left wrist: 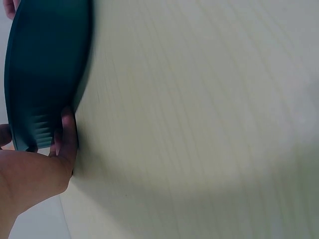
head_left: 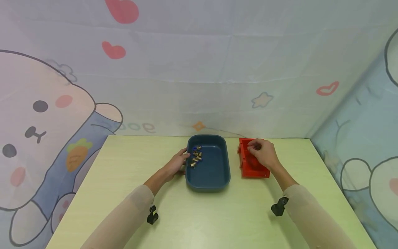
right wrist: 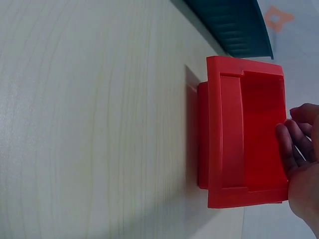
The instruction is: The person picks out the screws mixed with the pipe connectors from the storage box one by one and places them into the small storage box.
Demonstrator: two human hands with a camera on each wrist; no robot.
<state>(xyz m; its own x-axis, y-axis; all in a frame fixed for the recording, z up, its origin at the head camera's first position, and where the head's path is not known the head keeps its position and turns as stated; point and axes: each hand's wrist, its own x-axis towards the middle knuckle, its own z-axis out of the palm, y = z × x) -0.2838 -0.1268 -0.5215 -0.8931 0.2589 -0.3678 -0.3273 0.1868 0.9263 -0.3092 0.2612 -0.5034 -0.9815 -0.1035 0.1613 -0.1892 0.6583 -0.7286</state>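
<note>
Evidently, the left hand (head_left: 176,163) gripped the blue tray (head_left: 215,166), brass fittings (head_left: 195,160) inside; the right hand (head_left: 264,152) curved fingers over the red bin (head_left: 255,173) — any grasp unclear — and tugging the tray might have scattered them.

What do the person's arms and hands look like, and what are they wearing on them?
Long, plain sleeves in a pale cream colour: a left sleeve and a right sleeve. A small, chunky black gadget sits by each cuff, one on the left, one on the right. The left hand and right hand wear no gloves.
</note>
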